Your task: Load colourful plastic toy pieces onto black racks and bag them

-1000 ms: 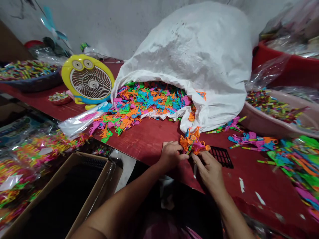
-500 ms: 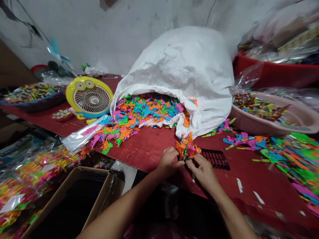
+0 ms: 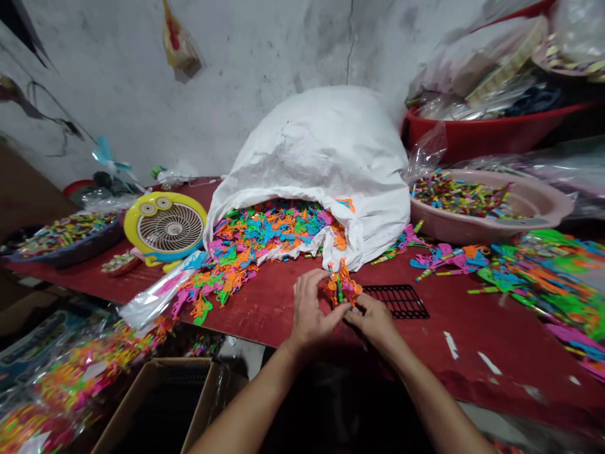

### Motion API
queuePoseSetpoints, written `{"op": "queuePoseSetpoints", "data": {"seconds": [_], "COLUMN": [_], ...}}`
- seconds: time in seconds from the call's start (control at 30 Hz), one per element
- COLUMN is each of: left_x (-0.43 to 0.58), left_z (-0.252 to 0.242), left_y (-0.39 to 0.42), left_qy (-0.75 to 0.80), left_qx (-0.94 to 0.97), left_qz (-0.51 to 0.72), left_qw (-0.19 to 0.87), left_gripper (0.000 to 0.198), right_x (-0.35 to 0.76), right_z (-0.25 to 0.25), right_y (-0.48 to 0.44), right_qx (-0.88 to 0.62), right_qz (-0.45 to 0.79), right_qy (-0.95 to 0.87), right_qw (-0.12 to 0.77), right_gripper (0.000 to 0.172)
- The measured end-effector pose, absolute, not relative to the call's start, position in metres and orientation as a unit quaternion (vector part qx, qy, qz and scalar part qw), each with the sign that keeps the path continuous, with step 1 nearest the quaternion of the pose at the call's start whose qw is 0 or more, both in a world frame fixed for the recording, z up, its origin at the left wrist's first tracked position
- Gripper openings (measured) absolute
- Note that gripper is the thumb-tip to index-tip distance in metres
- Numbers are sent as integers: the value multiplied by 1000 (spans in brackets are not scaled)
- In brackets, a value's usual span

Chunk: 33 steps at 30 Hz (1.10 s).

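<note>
Both my hands meet at the front edge of the red table [image 3: 293,309] and pinch one small bunch of orange plastic toy pieces [image 3: 341,287]. My left hand [image 3: 309,312] curls round the bunch from the left. My right hand [image 3: 373,318] grips it from below and the right. Just beyond the bunch lies a big white sack [image 3: 326,164] on its side, spilling many coloured plastic pieces [image 3: 255,239] onto the table. A black plastic grid [image 3: 397,301] lies flat next to my right hand.
A yellow desk fan [image 3: 165,227] stands left of the sack, with a clear bag [image 3: 155,296] in front of it. A pink basin [image 3: 534,208] of coloured bits and a red tub [image 3: 477,129] sit at the right. An open cardboard box [image 3: 151,403] stands below.
The view has tilted upward, so everything sits lower and smaller in the picture. My hands stay on the orange bunch, drawn slightly closer together.
</note>
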State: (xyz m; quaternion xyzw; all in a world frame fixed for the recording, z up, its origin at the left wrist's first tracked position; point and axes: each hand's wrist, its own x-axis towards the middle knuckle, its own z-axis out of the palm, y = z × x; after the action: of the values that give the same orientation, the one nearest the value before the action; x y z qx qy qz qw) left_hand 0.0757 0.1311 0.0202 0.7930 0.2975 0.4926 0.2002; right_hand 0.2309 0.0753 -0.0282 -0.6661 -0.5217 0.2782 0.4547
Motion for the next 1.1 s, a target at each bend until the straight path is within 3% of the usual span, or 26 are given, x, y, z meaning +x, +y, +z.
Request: {"op": "queuePoseSetpoints", "data": {"seconds": [0.27, 0.43, 0.7, 1.1], "left_x": [79, 83, 76, 76], "left_z": [48, 53, 47, 58], "left_y": [144, 146, 145, 145], "left_qy": [325, 327, 323, 253], "left_qx": [848, 873, 863, 915], "left_qz": [367, 313, 336, 281], "left_qw": [201, 183, 194, 138], "left_gripper": [22, 27, 14, 22], "right_x": [236, 236, 225, 229], "right_z": [-22, -20, -42, -32], "right_y": [69, 61, 64, 62], "right_qx": [-652, -635, -667, -681], "right_qz": [222, 168, 39, 121], "right_qy": [-591, -621, -622, -632], "right_qw": [421, 428, 409, 349], "right_gripper": [29, 33, 36, 22]}}
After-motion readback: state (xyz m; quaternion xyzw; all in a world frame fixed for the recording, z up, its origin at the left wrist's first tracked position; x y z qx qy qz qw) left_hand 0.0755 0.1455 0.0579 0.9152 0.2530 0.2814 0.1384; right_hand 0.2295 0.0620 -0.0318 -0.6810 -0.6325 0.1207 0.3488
